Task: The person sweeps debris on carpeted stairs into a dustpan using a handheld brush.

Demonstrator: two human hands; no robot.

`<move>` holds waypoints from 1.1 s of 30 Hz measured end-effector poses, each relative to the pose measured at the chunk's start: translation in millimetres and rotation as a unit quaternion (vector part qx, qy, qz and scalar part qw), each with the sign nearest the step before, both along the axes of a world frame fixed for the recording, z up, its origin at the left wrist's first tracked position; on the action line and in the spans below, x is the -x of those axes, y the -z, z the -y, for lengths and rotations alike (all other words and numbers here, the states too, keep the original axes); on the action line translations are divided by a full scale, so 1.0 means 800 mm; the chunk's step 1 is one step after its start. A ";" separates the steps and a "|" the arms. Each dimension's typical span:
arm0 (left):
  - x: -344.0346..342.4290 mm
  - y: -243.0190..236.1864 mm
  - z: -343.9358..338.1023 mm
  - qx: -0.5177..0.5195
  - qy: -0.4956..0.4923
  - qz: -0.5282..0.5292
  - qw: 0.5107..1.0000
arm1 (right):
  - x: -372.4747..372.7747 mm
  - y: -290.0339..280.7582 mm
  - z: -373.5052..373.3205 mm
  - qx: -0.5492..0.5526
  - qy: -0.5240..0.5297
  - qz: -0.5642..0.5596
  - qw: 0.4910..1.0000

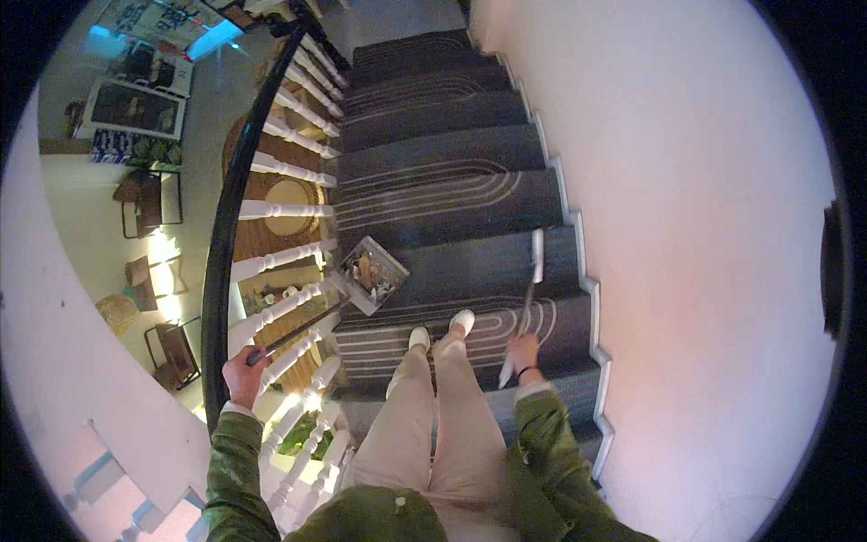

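My left hand [244,375] is closed round the dark end of a long handle, close to the black handrail. That handle runs up to a grey dustpan [359,296] beside the white balusters. Brownish and pale debris [367,269] lies in the pan. On the right, my right hand [522,350] grips a long-handled brush [538,256] by its handle. Its narrow white head is over a dark carpeted step, near the wall side; whether it touches the carpet I cannot tell.
Dark carpeted stairs [470,144] with pale curved lines descend ahead, and my white shoes rest on one step. A black handrail [230,226] with white balusters [284,210] borders the left, above a room with furniture. A pale wall [686,226] with stepped skirting borders the right.
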State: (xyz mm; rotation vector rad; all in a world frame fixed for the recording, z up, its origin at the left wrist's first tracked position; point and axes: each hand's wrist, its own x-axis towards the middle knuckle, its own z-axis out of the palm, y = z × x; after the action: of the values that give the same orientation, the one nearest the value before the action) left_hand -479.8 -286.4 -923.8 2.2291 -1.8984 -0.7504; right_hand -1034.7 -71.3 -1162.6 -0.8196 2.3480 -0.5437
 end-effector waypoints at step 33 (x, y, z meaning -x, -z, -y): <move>0.063 0.142 0.174 0.165 -0.420 -0.208 0.868 | 0.018 0.085 0.459 -0.284 -0.006 0.463 0.840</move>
State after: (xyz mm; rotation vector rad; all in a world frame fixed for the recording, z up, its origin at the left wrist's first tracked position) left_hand -529.9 -425.5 -1037.2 2.1193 -0.6649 -0.6061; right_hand -1048.9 -438.4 -1230.6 -0.1887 1.4463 -0.1354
